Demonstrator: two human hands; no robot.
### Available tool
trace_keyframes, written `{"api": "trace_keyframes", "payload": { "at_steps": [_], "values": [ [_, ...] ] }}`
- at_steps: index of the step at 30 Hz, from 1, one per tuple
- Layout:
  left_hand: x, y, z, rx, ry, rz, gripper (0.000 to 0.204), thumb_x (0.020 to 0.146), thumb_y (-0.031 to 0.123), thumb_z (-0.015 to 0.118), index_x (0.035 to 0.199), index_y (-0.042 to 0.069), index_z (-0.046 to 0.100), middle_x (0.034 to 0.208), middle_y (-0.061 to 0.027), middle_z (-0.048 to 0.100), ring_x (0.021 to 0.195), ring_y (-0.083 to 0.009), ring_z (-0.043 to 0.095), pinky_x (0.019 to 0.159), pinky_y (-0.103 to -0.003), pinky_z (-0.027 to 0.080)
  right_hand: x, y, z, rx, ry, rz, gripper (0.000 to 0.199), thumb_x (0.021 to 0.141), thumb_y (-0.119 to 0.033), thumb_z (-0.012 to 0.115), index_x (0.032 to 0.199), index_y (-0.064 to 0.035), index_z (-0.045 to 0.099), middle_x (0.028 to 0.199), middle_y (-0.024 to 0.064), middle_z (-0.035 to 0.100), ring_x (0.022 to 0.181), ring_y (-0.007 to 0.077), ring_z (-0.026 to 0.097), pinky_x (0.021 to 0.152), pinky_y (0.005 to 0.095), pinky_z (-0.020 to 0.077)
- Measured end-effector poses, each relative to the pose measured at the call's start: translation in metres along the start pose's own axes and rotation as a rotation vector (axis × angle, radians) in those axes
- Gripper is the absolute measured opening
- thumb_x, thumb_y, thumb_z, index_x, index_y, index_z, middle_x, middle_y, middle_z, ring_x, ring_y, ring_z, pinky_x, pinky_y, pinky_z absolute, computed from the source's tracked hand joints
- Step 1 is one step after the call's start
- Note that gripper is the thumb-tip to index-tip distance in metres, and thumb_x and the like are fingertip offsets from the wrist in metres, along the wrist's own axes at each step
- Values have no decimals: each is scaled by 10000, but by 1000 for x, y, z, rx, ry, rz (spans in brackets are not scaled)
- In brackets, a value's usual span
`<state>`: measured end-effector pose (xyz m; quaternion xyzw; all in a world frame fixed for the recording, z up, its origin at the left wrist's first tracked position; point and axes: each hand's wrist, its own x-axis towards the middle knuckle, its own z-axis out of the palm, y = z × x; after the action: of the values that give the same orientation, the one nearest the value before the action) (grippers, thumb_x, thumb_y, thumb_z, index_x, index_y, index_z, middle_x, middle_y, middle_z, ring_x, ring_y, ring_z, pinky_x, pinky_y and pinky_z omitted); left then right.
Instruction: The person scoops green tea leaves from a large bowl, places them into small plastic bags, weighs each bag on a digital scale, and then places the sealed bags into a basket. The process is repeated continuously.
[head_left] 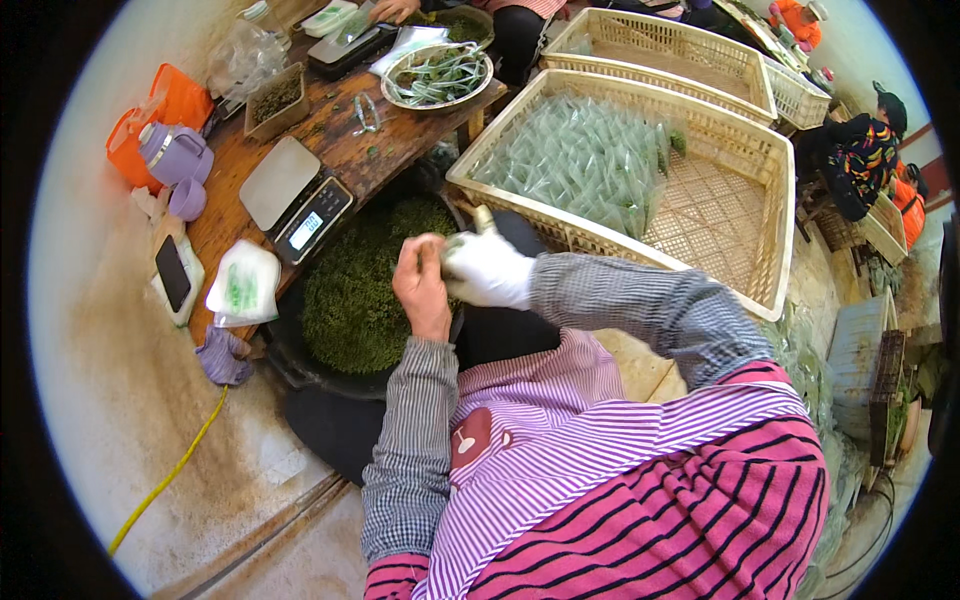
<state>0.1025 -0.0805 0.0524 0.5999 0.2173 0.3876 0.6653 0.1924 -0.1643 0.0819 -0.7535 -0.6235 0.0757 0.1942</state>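
Note:
My bare left hand [422, 288] and my right hand [488, 264], in a white glove with yellowish fingertips, meet above a dark tub [290, 362]. Fine green plant matter [358, 292] fills the tub. Both hands have curled fingers pressed together; what lies between them is blurred and mostly hidden. Left of the tub, a digital scale [283, 183] with a lit display and a bare pan sits on the wooden table [345, 135]. A stack of clear plastic bags with green print [246, 282] lies at the table's near edge.
Beyond my right arm, a cream crate [775, 200] holds many filled clear packets [575, 160]; another crate [690, 65] stands behind. On the table are a bowl of packets [438, 76], a purple jug [175, 150] and a phone [173, 272]. Other people work farther off.

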Motion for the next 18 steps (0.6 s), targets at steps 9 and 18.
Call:
{"api": "trace_keyframes", "payload": {
  "at_steps": [9,18],
  "values": [
    [33,20,94,-412,-147,2,163,971,154,504,924,45,615,920,1,613,861,-79,532,809,-230,412,-69,26,-96,-477,561,20,601,702,-292,716,1262,-173,535,1172,37,561,1191,284,464,1066,594,115],
    [0,22,192,-369,-454,-26,209,977,189,492,1095,47,589,1139,-30,532,1014,-128,523,933,-266,396,-119,77,-101,1043,713,538,559,870,-68,637,1383,-62,415,1235,18,554,1094,108,492,925,237,410]
  ]
}}
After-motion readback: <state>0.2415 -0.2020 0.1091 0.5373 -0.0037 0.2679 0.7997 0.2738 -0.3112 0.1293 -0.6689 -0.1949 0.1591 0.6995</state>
